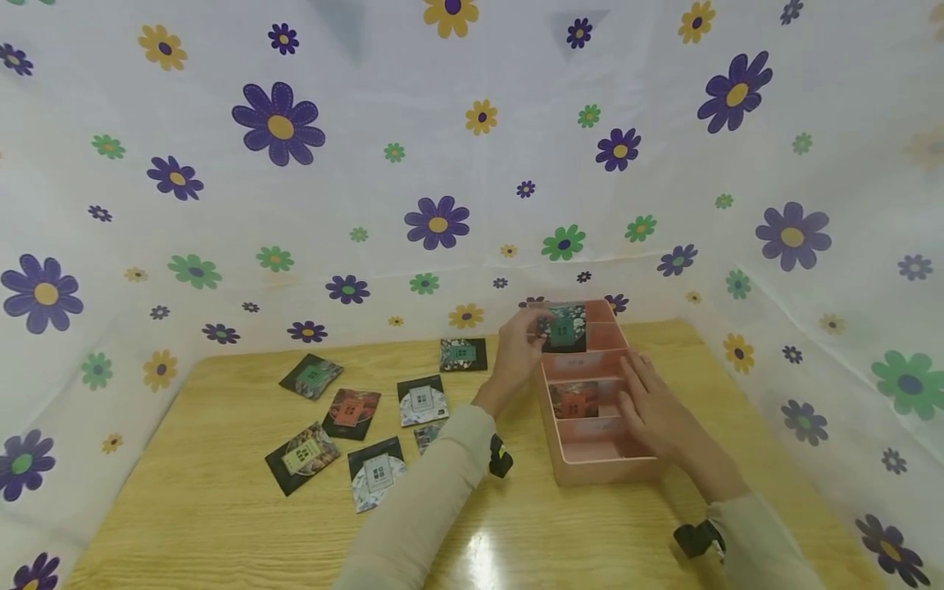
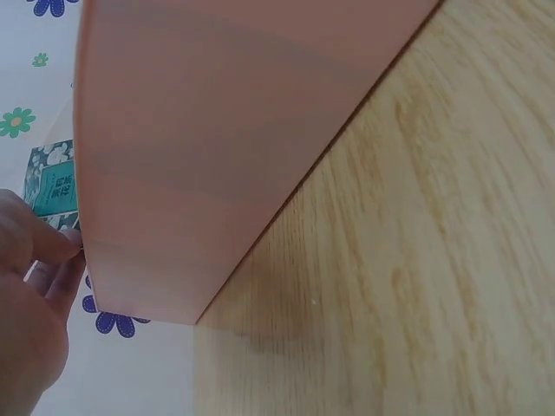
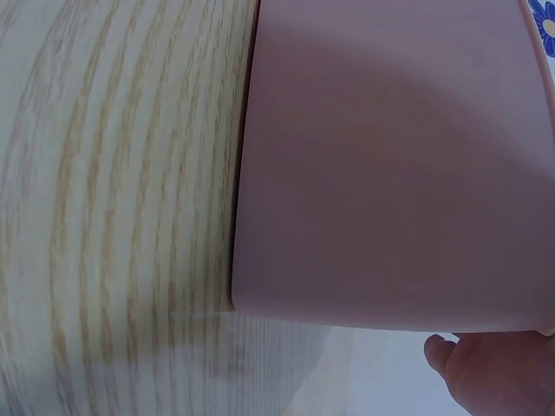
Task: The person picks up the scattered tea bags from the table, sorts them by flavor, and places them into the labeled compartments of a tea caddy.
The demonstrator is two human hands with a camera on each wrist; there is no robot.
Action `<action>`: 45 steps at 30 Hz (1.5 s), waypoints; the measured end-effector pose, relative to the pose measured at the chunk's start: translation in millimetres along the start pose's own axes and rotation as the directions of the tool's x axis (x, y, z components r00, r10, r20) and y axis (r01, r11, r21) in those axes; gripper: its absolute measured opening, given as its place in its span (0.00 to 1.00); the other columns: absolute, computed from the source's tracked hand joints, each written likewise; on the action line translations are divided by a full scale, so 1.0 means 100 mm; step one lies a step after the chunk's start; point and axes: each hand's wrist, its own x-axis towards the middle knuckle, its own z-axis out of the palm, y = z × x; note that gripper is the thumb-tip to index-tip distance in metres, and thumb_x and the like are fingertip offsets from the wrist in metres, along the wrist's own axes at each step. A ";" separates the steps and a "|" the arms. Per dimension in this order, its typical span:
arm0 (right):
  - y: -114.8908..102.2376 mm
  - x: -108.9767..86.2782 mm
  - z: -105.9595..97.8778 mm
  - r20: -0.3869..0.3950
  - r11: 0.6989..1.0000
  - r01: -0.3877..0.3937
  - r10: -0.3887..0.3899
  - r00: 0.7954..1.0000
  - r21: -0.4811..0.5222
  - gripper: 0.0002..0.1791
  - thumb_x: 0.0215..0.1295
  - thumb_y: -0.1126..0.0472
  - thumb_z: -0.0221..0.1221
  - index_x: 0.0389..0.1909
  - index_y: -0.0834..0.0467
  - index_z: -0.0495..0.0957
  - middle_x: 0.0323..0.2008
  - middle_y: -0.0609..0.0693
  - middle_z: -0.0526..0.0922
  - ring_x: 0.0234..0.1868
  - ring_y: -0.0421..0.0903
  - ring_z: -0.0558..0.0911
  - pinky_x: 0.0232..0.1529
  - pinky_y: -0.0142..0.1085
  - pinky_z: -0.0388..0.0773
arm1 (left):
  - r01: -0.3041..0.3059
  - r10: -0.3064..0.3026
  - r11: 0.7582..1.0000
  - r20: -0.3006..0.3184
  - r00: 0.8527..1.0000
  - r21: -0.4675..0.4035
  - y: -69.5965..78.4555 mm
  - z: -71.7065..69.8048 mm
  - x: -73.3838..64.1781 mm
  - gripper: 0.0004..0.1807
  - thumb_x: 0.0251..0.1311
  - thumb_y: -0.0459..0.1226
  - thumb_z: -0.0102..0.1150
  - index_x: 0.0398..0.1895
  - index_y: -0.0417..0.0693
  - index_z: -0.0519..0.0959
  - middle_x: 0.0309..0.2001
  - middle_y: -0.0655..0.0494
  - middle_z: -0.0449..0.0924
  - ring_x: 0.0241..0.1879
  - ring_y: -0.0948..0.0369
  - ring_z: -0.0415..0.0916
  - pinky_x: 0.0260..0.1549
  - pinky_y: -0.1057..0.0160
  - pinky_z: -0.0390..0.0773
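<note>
My left hand pinches a tea bag packet with a green label, holding it at the farthest compartment of a pink divided box. In the left wrist view the packet shows partly past the box's wall, between thumb and fingers. Extended fingers of my right hand rest on the box's right rim. An orange-red tea bag packet stands in a nearer compartment. The right wrist view shows mostly the box's outer wall, with part of the hand at its edge.
Several packets lie loose on the wooden table left of the box, including a green one, a red one, a yellow-labelled one and white ones. A flowered cloth surrounds the table behind and at the sides.
</note>
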 end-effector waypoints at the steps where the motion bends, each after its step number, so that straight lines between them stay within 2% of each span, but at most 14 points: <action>1: 0.00 0.00 0.00 0.000 1.000 -0.001 0.001 1.000 0.002 0.32 0.78 0.61 0.46 0.74 0.78 0.55 0.77 0.74 0.50 0.77 0.72 0.49 0.74 0.62 0.53 | -0.002 0.002 1.000 0.003 1.000 -0.005 0.00 0.00 0.00 0.25 0.55 0.13 0.61 0.52 0.44 0.83 0.56 0.49 0.82 0.50 0.53 0.82 0.47 0.69 0.82; 5: -0.02 0.01 0.01 -0.008 1.000 0.002 -0.002 1.000 0.012 0.33 0.77 0.61 0.47 0.73 0.79 0.55 0.76 0.75 0.51 0.76 0.73 0.49 0.74 0.62 0.53 | -0.014 0.014 1.000 0.009 1.000 -0.010 -0.02 -0.02 -0.02 0.26 0.54 0.12 0.60 0.52 0.43 0.83 0.54 0.48 0.81 0.50 0.53 0.82 0.47 0.71 0.81; 8: -0.05 0.01 0.02 -0.010 1.000 0.005 -0.005 1.000 0.014 0.33 0.77 0.62 0.48 0.73 0.79 0.56 0.76 0.75 0.51 0.76 0.74 0.50 0.73 0.63 0.55 | -0.021 0.021 1.000 0.012 1.000 0.022 -0.03 -0.04 -0.04 0.26 0.53 0.12 0.60 0.52 0.43 0.83 0.54 0.48 0.82 0.51 0.53 0.82 0.48 0.70 0.81; 13: -0.05 0.01 0.05 -0.006 1.000 0.007 -0.007 1.000 0.018 0.32 0.77 0.62 0.47 0.73 0.79 0.55 0.76 0.75 0.51 0.76 0.73 0.50 0.74 0.61 0.53 | -0.034 0.028 0.994 0.055 0.998 0.100 -0.04 -0.09 -0.06 0.28 0.54 0.14 0.59 0.56 0.45 0.83 0.58 0.48 0.80 0.60 0.52 0.77 0.60 0.60 0.76; 17: -0.07 0.00 0.07 -0.002 1.000 0.008 -0.008 1.000 0.026 0.32 0.77 0.62 0.47 0.73 0.79 0.55 0.76 0.75 0.50 0.76 0.73 0.49 0.74 0.61 0.52 | -0.018 0.013 0.996 0.059 0.998 0.089 -0.04 -0.13 -0.08 0.28 0.54 0.15 0.60 0.57 0.45 0.83 0.60 0.47 0.79 0.64 0.51 0.74 0.66 0.56 0.71; 23: -0.06 -0.03 0.11 -0.005 1.000 -0.005 0.005 1.000 0.030 0.33 0.78 0.61 0.46 0.74 0.78 0.54 0.77 0.74 0.49 0.77 0.73 0.48 0.74 0.62 0.51 | -0.038 0.033 0.995 0.058 0.998 0.094 -0.05 -0.16 -0.14 0.23 0.58 0.19 0.64 0.56 0.44 0.82 0.55 0.50 0.82 0.58 0.54 0.79 0.59 0.63 0.77; 27: -0.05 -0.05 0.11 0.006 0.999 -0.022 0.022 1.000 0.026 0.33 0.79 0.60 0.45 0.75 0.77 0.53 0.77 0.73 0.48 0.77 0.73 0.47 0.74 0.63 0.51 | -0.080 0.076 0.994 0.060 0.995 0.068 -0.01 -0.20 -0.17 0.20 0.60 0.21 0.64 0.55 0.42 0.82 0.54 0.48 0.83 0.55 0.54 0.80 0.57 0.62 0.79; 31: -0.06 -0.06 0.07 0.040 0.999 -0.047 0.047 0.998 0.012 0.33 0.80 0.59 0.44 0.76 0.76 0.51 0.78 0.73 0.46 0.78 0.72 0.46 0.74 0.63 0.50 | -0.092 0.090 0.995 0.066 0.994 0.036 0.06 -0.26 -0.22 0.18 0.62 0.21 0.61 0.54 0.41 0.83 0.53 0.48 0.83 0.55 0.53 0.81 0.56 0.58 0.80; 37: -0.04 -0.07 0.04 0.065 0.998 -0.059 0.060 0.996 -0.022 0.34 0.80 0.59 0.43 0.76 0.76 0.50 0.78 0.73 0.45 0.78 0.72 0.46 0.75 0.62 0.50 | -0.065 0.066 0.998 0.065 0.996 -0.016 0.19 -0.36 -0.33 0.17 0.64 0.23 0.59 0.53 0.43 0.83 0.53 0.49 0.84 0.54 0.54 0.81 0.55 0.51 0.81; 45: -0.05 -0.06 0.04 0.056 0.999 -0.042 0.043 0.998 -0.015 0.34 0.80 0.59 0.43 0.76 0.76 0.49 0.78 0.73 0.44 0.78 0.72 0.46 0.74 0.62 0.50 | -0.109 0.107 0.994 0.089 0.990 0.020 0.34 -0.53 -0.47 0.15 0.66 0.25 0.61 0.53 0.41 0.83 0.53 0.49 0.84 0.52 0.54 0.81 0.54 0.56 0.81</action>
